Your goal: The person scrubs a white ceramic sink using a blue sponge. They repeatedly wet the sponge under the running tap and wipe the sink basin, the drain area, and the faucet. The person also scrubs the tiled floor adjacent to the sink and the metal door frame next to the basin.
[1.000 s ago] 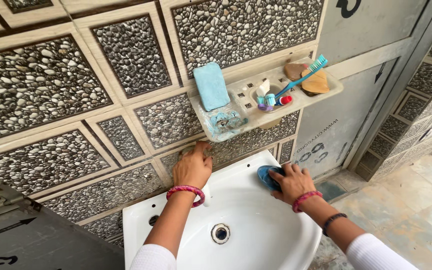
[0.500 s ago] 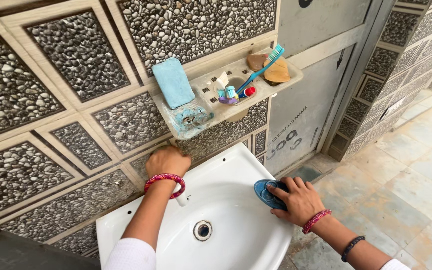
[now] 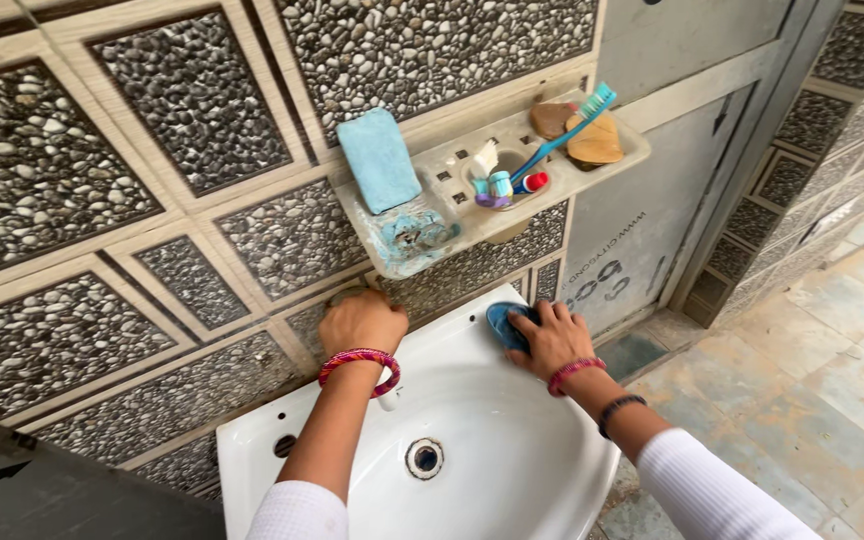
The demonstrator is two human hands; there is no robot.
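Head view: both hands at the sink, scrubber on its back rim.
Left hand curled over something at the wall; what it covers is hidden, grip can't be told. Right hand presses a blue scrubber flat on the rim, fingers spread over it, scrubber mostly covered. Wall shelf: blue soap bar upright in the left tray above blue residue, toothbrush leaning from the middle cup, brown soaps at right.

A grey metal door panel right of the white sink bears dark stencilled markings; no packages or screens.
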